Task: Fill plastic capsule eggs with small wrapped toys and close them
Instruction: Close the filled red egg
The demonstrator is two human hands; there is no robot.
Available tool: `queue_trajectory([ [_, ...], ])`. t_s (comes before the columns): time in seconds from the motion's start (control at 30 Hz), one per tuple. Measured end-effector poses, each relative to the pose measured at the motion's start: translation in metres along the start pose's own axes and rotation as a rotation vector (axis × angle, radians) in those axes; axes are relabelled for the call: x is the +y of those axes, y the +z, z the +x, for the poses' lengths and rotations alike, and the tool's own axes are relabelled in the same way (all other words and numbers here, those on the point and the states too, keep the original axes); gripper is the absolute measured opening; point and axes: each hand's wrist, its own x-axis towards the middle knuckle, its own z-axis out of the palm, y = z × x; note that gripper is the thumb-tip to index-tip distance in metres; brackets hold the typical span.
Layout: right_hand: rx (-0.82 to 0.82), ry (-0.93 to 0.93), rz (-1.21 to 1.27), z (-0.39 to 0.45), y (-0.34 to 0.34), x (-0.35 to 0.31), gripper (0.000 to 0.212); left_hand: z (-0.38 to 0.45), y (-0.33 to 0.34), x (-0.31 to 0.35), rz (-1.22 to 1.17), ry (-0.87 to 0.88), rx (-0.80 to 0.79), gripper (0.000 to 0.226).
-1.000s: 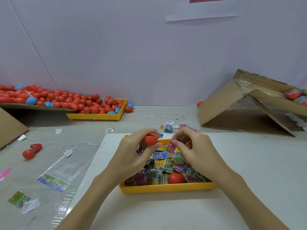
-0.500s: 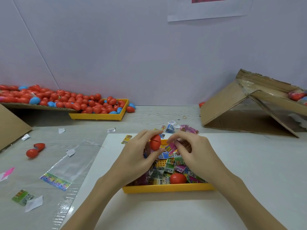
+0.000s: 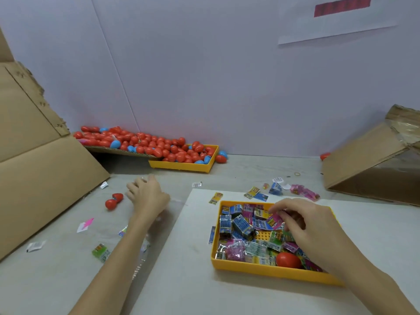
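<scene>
With the left hand (image 3: 147,196) loosely open near the open red egg (image 3: 114,201) on the desk (image 3: 250,169), the right hand (image 3: 304,226) should keep its narrow grip on the pink wrapped toy (image 3: 273,221) above the yellow tray (image 3: 272,272), lifting only one.

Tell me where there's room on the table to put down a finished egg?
The white sheet in front of the near yellow tray is bare. So is the grey table between the far tray and the loose packets. It is crowded inside the near tray and around the left hand, with scraps and an open red egg.
</scene>
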Motion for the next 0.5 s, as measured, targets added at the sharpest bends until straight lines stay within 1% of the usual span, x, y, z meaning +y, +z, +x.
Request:
queue_trajectory([
  [0.03, -0.001, 0.000, -0.004, 0.000, 0.000, -0.001, 0.025, 0.008, 0.000, -0.002, 0.015, -0.003, -0.025, 0.066],
  [0.07, -0.005, -0.001, -0.006, 0.000, 0.001, -0.001, 0.025, 0.014, 0.001, 0.000, -0.038, 0.041, -0.024, 0.069],
  [0.1, -0.009, -0.002, -0.007, 0.000, 0.002, -0.001, 0.025, 0.021, 0.005, 0.004, -0.126, 0.125, 0.006, 0.065],
  [0.17, -0.024, 0.004, -0.012, 0.000, 0.003, -0.001, 0.025, 0.034, 0.012, 0.017, -0.250, 0.311, 0.066, 0.050],
  [0.23, -0.039, 0.008, -0.017, 0.000, 0.003, -0.001, 0.026, 0.052, 0.017, 0.036, -0.240, 0.419, 0.076, 0.039],
  [0.27, -0.044, 0.012, -0.017, 0.000, 0.003, -0.001, 0.027, 0.063, 0.019, 0.045, -0.197, 0.449, 0.072, 0.038],
  [0.33, -0.054, 0.017, -0.025, 0.000, 0.002, 0.000, 0.028, 0.083, 0.025, 0.060, -0.070, 0.478, 0.068, 0.039],
  [0.4, -0.061, 0.027, -0.027, 0.001, 0.002, 0.003, 0.027, 0.101, 0.031, 0.067, 0.046, 0.462, 0.055, 0.037],
  [0.43, -0.060, 0.032, -0.029, 0.001, 0.002, 0.004, 0.026, 0.108, 0.035, 0.068, 0.055, 0.449, 0.053, 0.034],
  [0.5, -0.051, 0.036, -0.043, 0.002, 0.001, 0.006, 0.025, 0.118, 0.041, 0.069, -0.032, 0.415, 0.073, 0.026],
])
